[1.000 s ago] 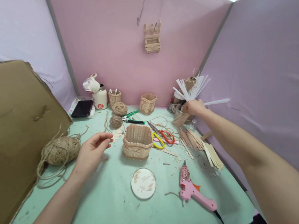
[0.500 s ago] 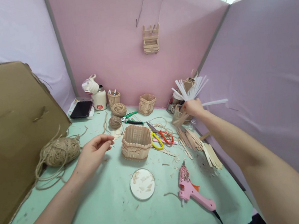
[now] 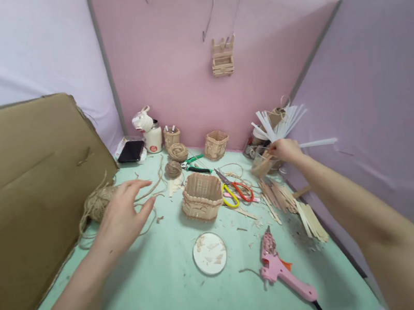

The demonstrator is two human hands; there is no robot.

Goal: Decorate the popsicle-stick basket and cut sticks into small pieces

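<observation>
My left hand [image 3: 127, 209] hovers over the table between a ball of jute twine [image 3: 99, 203] and a wooden-stick basket [image 3: 202, 200]. Its thumb and fingers are apart, with nothing between them. At the back right, my right hand [image 3: 285, 151] reaches to a clear plastic cup [image 3: 260, 165]. Its fingers are closed at the cup's rim, against the base of a fan of white sticks [image 3: 267, 127]. What they pinch is hidden. In front of the basket lies a round white lid [image 3: 210, 254] with wood scraps.
A pink glue gun [image 3: 284, 273] lies at the front right, its cord running off the edge. Scissors [image 3: 242, 191], pliers [image 3: 198, 169] and flat wooden sticks [image 3: 311, 219] lie about. A cardboard sheet [image 3: 34, 203] stands at left; a white bottle [image 3: 154, 138] stands behind.
The view has swung left, so the table things sit further right. My left hand has opened its fingers wider. My right hand stays at the cup.
</observation>
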